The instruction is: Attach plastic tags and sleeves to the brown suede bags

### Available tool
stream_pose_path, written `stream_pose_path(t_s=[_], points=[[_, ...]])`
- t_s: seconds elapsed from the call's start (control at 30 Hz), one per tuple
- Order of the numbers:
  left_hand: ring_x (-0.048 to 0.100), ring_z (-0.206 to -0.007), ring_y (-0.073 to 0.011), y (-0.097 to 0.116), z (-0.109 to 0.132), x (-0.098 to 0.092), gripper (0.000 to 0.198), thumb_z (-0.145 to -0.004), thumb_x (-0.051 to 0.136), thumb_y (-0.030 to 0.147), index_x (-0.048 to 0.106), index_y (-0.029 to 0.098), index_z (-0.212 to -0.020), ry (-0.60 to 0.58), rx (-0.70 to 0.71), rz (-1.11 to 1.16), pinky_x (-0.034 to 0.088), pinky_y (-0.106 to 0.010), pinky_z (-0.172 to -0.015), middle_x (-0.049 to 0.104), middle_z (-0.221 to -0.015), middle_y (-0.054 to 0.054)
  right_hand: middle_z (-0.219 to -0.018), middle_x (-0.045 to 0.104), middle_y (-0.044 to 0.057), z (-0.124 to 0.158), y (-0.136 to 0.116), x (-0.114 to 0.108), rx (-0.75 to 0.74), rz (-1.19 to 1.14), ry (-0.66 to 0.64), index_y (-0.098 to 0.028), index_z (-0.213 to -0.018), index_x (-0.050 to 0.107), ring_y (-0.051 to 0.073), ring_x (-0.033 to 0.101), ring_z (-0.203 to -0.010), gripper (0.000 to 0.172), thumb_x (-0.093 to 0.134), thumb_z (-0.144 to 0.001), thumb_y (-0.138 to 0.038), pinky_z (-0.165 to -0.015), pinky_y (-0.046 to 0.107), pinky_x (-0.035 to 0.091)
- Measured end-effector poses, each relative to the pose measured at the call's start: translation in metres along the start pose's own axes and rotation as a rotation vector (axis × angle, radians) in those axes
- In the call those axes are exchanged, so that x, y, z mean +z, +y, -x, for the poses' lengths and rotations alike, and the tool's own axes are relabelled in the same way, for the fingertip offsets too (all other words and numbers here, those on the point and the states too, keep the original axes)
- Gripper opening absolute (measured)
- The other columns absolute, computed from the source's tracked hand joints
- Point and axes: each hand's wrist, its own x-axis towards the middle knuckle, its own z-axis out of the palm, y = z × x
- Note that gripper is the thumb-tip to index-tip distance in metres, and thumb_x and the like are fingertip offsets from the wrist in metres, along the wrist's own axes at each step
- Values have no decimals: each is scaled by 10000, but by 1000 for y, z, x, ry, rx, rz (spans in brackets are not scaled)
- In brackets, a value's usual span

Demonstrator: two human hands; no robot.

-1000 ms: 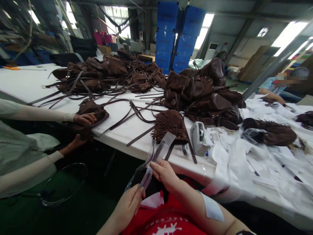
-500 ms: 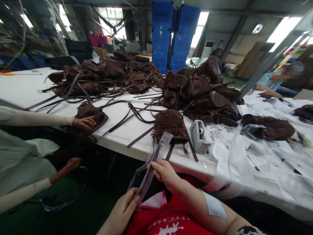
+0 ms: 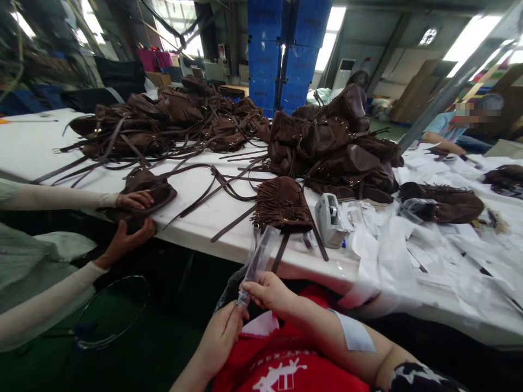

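Note:
A narrow clear plastic sleeve (image 3: 261, 252) slants up from my lap toward the table edge. My left hand (image 3: 226, 332) pinches its lower end, fingers pressed together. Just above and to the right, my right hand (image 3: 265, 291) grips the sleeve between thumb and fingers. The sleeve's upper end reaches the front of a dark brown fringed bag (image 3: 283, 204), which lies on the table with its straps trailing. A grey tape dispenser (image 3: 330, 220) stands right of that bag.
Heaps of brown bags (image 3: 335, 147) cover the white table (image 3: 196, 212). White paper and plastic wrapping (image 3: 392, 256) lie at the right. On the left, a co-worker's hands (image 3: 134, 201) handle another brown bag. A person sits at the far right; blue crates (image 3: 265, 60) are stacked behind.
My left hand has moved up the sleeve, closer to my right hand, and the sleeve is bunched between them. The co-worker's lower hand has risen to the bag. The view has shifted slightly.

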Motion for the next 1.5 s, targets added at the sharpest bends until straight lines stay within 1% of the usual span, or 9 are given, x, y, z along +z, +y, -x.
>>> stream_pose_path(t_s=[0.13,0.47,0.67,0.77,0.87,1.0,1.23,1.37,1.5], points=[[551,-565,-139,7,0,-1,426,-941,375,589,524,191,-915,1,60,32,412,-243,-546,609,-655,-9,-425,404,-98,2,2,3,31,-32,-24,-160,-692,561,36,272,-359,489,696,-721,-629,-371,215,152],[474,-470,-130,-2,2,-1,529,-918,381,635,620,162,-929,-33,-24,-70,387,-247,-480,513,-542,31,-386,397,-98,4,-14,-14,-80,-109,124,-123,-798,652,41,252,-334,515,629,-773,-637,-372,216,131],[578,-1179,-248,19,-6,0,529,-910,485,555,542,179,-1278,122,169,-58,453,-341,-986,631,-1236,-134,-412,430,-88,5,-5,-7,17,-14,-38,-139,-769,618,43,285,-328,548,626,-741,-686,-353,208,167],[674,-764,-189,28,-15,11,432,-902,497,541,581,172,-1110,99,100,-53,530,-282,-671,704,-893,-75,-449,455,-81,6,-2,-10,30,45,-56,-154,-800,585,56,328,-342,511,587,-780,-664,-361,202,211],[414,-352,-87,27,-20,17,429,-905,413,592,544,184,-918,111,-21,40,298,-196,-359,533,-516,54,-550,513,-64,6,-9,-28,-103,172,165,-159,-993,562,83,407,-394,411,536,-854,-545,-394,204,288],[283,-306,-52,26,-17,16,462,-855,432,647,503,192,-894,146,-87,187,168,-169,-326,448,-449,98,-766,583,-6,7,-26,-53,-492,709,500,-182,-1335,444,148,549,-635,506,557,-853,-288,-603,269,458],[317,-326,-58,39,-4,26,502,-886,406,639,532,165,-991,-69,-9,218,224,-177,-340,477,-470,85,-987,659,117,8,-32,-46,-559,1551,361,-163,-1228,629,255,577,-933,394,515,-852,-137,-829,349,443],[467,-426,-85,34,-6,26,464,-930,371,591,554,169,-869,-23,84,135,353,-195,-417,562,-579,27,-842,665,66,2,-27,-41,-446,1242,365,-192,-994,710,208,592,-812,265,474,-873,-182,-741,297,421],[516,-484,-97,30,-11,22,406,-925,450,518,526,180,-715,138,149,1,404,-212,-474,567,-623,12,-494,489,-17,-3,-15,-36,-150,500,249,-191,-600,559,124,434,-476,346,469,-870,-388,-487,238,315]])
